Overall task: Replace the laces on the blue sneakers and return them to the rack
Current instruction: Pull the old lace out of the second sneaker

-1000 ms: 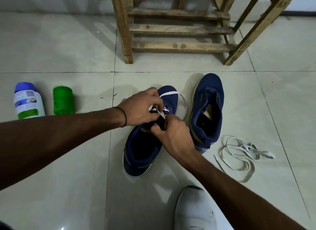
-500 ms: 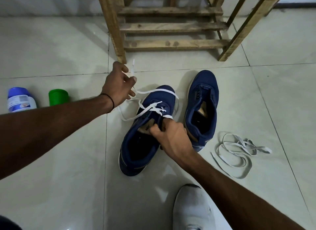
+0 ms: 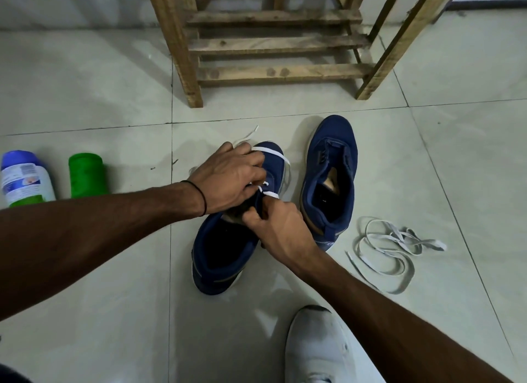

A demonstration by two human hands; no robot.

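Back from sideways pull, left hand (image 3: 228, 180) is pinching white lace (image 3: 271, 153) over eyelets. Behind, wooden rack (image 3: 273, 43) is standing. Near it, blue sneaker (image 3: 225, 257) is lying on floor (image 3: 85, 97) under both hands; right hand (image 3: 279, 226) is gripping its tongue edge.

Home interior: pale tiled floor (image 3: 456, 126), rough wooden shoe rack (image 3: 273, 44) against wall, toiletry bottle (image 3: 25, 180) on floor.
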